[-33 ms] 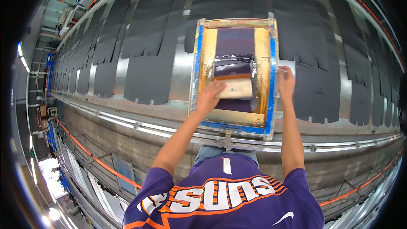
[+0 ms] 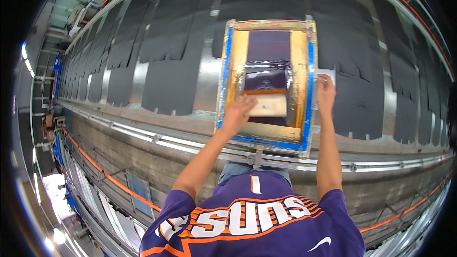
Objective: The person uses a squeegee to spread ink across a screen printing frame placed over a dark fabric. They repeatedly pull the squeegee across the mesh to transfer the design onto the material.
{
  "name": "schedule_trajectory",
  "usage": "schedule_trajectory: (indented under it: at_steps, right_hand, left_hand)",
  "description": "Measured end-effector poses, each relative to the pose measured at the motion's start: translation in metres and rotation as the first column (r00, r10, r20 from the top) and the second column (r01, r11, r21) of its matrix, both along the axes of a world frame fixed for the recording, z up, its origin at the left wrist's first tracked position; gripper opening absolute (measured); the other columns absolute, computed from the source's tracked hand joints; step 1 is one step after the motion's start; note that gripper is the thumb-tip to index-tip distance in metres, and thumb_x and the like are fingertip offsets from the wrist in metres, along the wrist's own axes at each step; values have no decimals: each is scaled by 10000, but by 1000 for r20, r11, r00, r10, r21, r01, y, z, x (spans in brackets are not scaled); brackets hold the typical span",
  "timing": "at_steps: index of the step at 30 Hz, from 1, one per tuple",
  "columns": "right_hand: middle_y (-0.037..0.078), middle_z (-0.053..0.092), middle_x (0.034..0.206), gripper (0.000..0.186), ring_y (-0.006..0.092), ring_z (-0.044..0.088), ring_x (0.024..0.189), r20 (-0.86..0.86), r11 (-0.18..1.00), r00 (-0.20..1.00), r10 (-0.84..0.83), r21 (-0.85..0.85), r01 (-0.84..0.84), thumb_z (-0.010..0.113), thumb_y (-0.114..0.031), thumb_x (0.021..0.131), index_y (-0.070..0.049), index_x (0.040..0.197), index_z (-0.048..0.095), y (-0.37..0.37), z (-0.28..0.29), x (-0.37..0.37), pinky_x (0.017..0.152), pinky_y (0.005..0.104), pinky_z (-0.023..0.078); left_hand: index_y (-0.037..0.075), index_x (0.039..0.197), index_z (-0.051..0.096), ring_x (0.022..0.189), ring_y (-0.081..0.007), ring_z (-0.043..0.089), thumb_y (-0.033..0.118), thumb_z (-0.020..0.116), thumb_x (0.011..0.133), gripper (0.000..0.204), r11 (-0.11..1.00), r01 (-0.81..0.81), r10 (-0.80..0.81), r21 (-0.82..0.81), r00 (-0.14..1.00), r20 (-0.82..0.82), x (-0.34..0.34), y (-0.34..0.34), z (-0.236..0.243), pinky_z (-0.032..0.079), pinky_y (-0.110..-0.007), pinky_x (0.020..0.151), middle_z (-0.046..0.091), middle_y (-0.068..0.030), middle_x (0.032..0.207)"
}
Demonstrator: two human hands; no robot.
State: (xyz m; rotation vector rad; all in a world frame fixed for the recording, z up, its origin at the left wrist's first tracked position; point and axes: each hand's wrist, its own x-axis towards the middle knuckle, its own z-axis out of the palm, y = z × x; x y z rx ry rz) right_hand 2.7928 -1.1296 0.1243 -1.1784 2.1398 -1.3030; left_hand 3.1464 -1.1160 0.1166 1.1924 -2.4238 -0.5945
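A shallow rectangular frame with blue-edged sides and a worn rim (image 2: 311, 69) lies on a long silvery metal table (image 2: 203, 83), its near end toward the person. Inside it, yellowish borders (image 2: 240, 47) surround a dark purple rectangular panel (image 2: 269, 45). Glossy dark wet-looking ink (image 2: 264, 77) spreads across the panel's middle, with streaks along both sides. Just nearer the person, a cream block-shaped squeegee with an orange-brown strip along its far edge (image 2: 270, 105) lies crosswise within the frame, over the lower half of the panel.

The bare left hand (image 2: 239, 111) is closed around the squeegee's left end, fingers laid over its top. The bare right hand (image 2: 326, 93) is at the frame's right side, fingers curled and partly closed; whether they pinch the rim or merely rest against it cannot be told from this angle.

Dark grey flat sheets (image 2: 170, 84) line the table on both sides of the frame, and a bright metal rail (image 2: 328, 164) runs along the near edge.
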Motion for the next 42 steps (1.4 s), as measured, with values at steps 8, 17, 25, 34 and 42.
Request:
schedule_trajectory:
  at_steps: [8,17,25,34,42]
  right_hand:
    - [-15,505,666,194,71,420,610,180,987,983,40,-160,-10,578,-204,1044,-51,1114,672,-41,1,153,555,292,358]
    - [-22,428,641,197,67,362,594,347,991,936,66,-134,-20,553,-220,1051,-66,1121,655,-86,-17,364,536,299,297]
    - [17,467,633,192,114,418,580,156,998,987,27,-55,-19,555,-187,1038,-70,1132,674,-101,-42,386,550,337,362]
    - [176,555,1356,370,378,523,1207,-468,945,837,282,285,-159,697,-291,938,-138,1275,695,-97,-14,374,1006,486,461]
    - [64,712,1120,417,299,605,1054,-395,736,624,674,427,-525,836,-256,773,-127,1157,737,-183,64,433,899,450,490]
  left_hand:
    - [119,1336,651,1383,-300,512,-79,686,723,644,995,-66,69,76,997,-35,149,21,40,381,-471,1193,624,-81,1408]
    - [118,1293,679,1289,-314,583,-49,716,707,610,994,-85,80,64,994,72,352,-43,63,441,-474,1133,663,-72,1345]
    - [123,1279,686,1289,-316,584,-35,677,744,557,999,-39,37,32,997,68,397,-40,51,442,-466,1129,665,-64,1344]
    - [120,1217,697,1264,-324,594,19,648,775,456,986,13,11,-169,990,139,381,-98,14,450,-469,1112,675,-79,1309]
    - [185,1102,785,913,-345,718,89,705,773,353,976,-57,31,208,992,123,336,-265,62,572,-439,856,756,-140,985]
